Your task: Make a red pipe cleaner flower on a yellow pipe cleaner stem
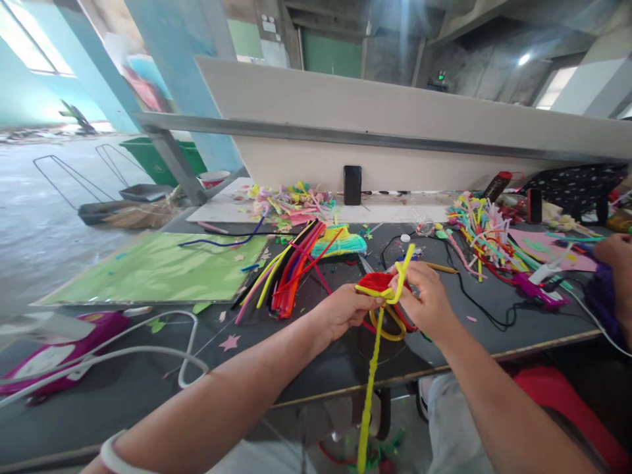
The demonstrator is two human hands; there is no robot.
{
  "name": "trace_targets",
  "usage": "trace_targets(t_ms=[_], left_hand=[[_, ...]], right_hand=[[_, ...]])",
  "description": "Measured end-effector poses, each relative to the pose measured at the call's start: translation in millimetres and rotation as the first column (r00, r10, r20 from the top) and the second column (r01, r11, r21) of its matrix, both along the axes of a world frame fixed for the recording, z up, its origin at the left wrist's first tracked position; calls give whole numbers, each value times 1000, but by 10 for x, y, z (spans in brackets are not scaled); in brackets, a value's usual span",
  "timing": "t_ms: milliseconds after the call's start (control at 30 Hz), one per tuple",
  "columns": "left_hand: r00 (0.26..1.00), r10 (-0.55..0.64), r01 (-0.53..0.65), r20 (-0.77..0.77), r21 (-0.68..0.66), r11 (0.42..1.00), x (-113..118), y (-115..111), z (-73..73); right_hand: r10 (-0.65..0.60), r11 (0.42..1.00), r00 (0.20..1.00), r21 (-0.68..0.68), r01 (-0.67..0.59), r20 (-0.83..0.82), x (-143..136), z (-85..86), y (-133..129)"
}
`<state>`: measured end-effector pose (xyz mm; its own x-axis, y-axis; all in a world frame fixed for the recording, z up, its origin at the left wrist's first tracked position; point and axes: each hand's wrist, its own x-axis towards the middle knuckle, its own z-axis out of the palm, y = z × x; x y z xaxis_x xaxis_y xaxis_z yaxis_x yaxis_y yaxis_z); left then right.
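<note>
Above the table's front edge, my left hand is closed, pinching a yellow pipe cleaner against a small red fuzzy piece. The pipe cleaner's long, kinked tail hangs down past the table edge. My right hand is closed too, its fingertips on the bent upper part of the yellow strand, whose tip sticks up. Below the hands lie orange-yellow and red loops that look like scissor handles, partly hidden. A bundle of coloured pipe cleaners and a yellow-and-turquoise fuzzy piece lie beyond my left hand.
A green sheet covers the table's left. Heaps of pastel pieces lie at the back left and right. A phone leans on the back panel. Purple glue guns with cables flank me. Another person's hand is at far right.
</note>
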<state>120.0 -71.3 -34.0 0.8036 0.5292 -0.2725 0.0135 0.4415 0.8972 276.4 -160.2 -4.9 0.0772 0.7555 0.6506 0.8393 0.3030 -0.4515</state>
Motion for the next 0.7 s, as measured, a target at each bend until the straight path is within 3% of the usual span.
trace_targets(t_ms=[167,400,533,700], left_hand=[[1000,-3,3,19,5,1000,-10,13,-6],[999,-43,43,5,10,999,-22,16,9],[997,-82,81,3,29,996,-30,3,31],[996,-86,86,0,27,996,-13,-12,29]], right_hand=[[-109,994,975,21,107,192,-59,-34,-2],[205,973,936,-166,-163,286,85,-18,9],[286,946,905,-242,-215,315,148,57,-30],[334,933,887,-245,-263,318,167,112,-32]])
